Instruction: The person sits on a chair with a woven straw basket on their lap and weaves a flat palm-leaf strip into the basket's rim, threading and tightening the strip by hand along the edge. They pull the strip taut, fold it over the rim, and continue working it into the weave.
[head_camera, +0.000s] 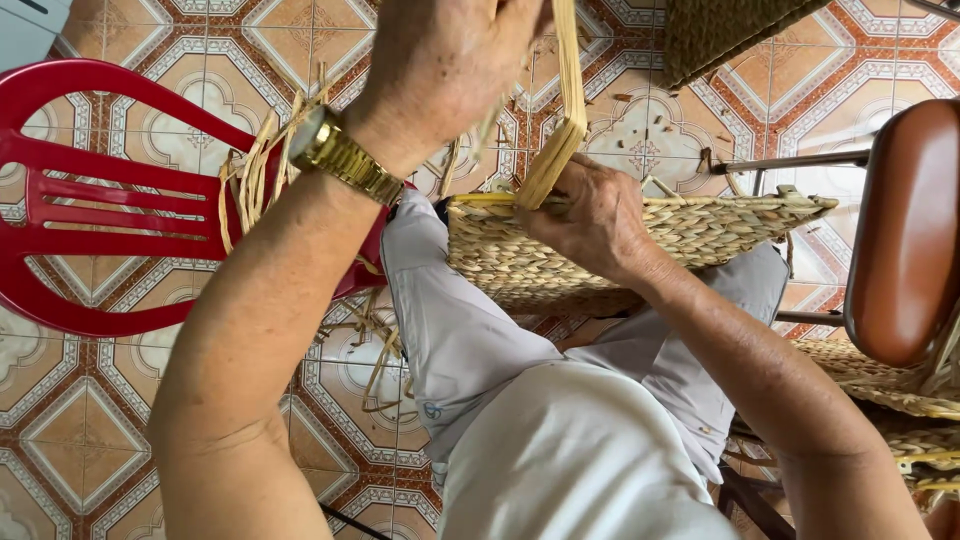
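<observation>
Woven basket (640, 240) on the lap, straw strip (566, 110) pulled taut.

Basket: tan plaited straw, flat rim with loose ends. Left hand (440, 70), wearing a gold watch (345, 155), has its grip closed on the pale flat strip above the rim. Right hand (590, 215) grip presses closed on the rim just below. Red plastic chair (110, 190) left of the grips, brown seat (905, 230) right; tiled floor (90, 420) between.

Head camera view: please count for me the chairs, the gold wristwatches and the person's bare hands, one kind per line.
Chairs: 2, the red plastic chair and the brown padded metal-frame chair
Gold metal wristwatches: 1
Bare hands: 2, left hand, right hand
Total: 5
</observation>
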